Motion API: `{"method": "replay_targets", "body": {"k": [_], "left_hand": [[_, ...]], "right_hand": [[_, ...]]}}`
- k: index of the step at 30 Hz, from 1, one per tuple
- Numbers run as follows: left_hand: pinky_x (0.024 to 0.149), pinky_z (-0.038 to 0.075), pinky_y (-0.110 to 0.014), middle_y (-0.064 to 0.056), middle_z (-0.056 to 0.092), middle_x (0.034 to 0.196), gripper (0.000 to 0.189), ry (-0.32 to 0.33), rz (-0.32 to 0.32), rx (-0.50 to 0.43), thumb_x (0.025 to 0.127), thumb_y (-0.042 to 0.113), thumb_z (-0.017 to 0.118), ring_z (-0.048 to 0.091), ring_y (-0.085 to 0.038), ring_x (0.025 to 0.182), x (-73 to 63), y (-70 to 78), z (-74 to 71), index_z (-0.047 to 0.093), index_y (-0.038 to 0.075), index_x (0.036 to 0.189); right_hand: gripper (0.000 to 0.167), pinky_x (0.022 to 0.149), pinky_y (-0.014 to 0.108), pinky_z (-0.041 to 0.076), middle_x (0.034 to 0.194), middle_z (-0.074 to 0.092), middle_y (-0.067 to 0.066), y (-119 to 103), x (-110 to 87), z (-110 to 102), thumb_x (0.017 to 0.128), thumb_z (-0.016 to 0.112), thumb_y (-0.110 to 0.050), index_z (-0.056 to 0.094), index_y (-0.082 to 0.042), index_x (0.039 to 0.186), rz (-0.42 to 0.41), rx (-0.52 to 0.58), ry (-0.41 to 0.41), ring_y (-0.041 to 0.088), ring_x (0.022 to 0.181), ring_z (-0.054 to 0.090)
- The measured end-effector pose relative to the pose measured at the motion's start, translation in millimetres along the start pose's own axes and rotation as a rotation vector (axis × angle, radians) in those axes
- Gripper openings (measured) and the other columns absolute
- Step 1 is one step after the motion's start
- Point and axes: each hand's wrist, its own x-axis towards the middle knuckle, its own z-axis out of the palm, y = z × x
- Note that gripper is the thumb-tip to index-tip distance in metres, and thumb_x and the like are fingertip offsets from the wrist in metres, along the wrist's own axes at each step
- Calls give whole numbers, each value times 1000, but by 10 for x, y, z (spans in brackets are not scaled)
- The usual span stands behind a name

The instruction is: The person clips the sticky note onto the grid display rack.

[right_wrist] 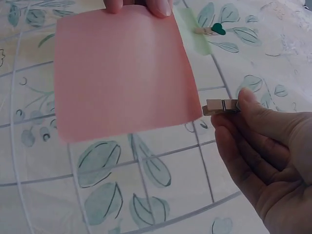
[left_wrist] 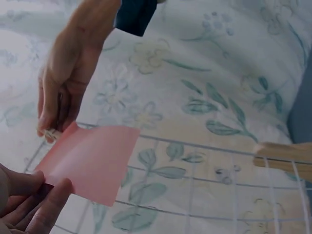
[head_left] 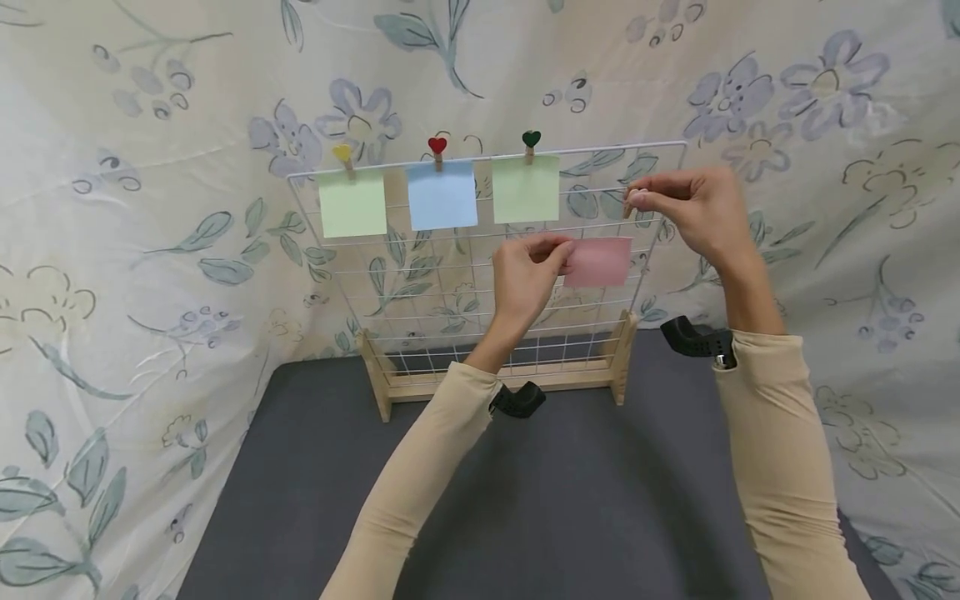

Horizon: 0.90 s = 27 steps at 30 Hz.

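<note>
My left hand point(head_left: 521, 275) pinches a pink paper note point(head_left: 600, 262) by its left edge, in front of the white wire grid rack point(head_left: 600, 150). To the upper right, my right hand point(head_left: 712, 212) grips a small wooden clothespin point(right_wrist: 222, 106) between thumb and fingers. In the right wrist view the clothespin's tip is close to one corner of the pink note; whether they touch I cannot tell. Along the rack's top bar hang a light green note point(head_left: 352, 204), a blue note point(head_left: 442, 196) and another light green note point(head_left: 525, 192).
Heart-topped clothespins in yellow point(head_left: 342, 153), red point(head_left: 438, 147) and dark green point(head_left: 531, 139) hold the hung notes. The rack's wooden base point(head_left: 555, 380) stands at the back of a dark grey table point(head_left: 570, 500). Behind it hangs a floral cloth point(head_left: 187, 292).
</note>
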Motion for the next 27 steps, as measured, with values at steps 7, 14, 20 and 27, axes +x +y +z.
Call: {"method": "replay_targets", "body": {"k": [7,14,20,27], "left_hand": [[63,60,-19,-18,73,87,13,24,66,33,91,4,69,71,-17,69,147,189,51,74,-6,96],[65,60,-18,-15,73,88,12,69,51,38,91,4,69,71,-15,71,344,334,38,74,-6,96],[63,60,-18,-15,73,88,13,85,-37,-6,90,4,70,71,-16,69,529,368,75,74,-6,97],[60,59,-17,-15,73,86,13,108,-50,30,90,5,71,70,-15,66,651,379,149,75,-5,96]], "right_hand": [[23,85,17,53,81,72,-12,-154,209,-69,90,73,-16,75,2,104,-21,92,29,4,86,67],[22,88,18,51,79,71,-14,-261,362,-150,88,74,-16,76,1,102,-37,100,58,4,86,67],[19,93,21,53,81,72,-11,-275,494,-205,88,74,-15,77,1,100,-32,133,46,6,84,68],[17,83,16,54,85,73,-9,-262,594,-258,89,73,-14,77,-2,99,8,155,7,9,87,66]]}}
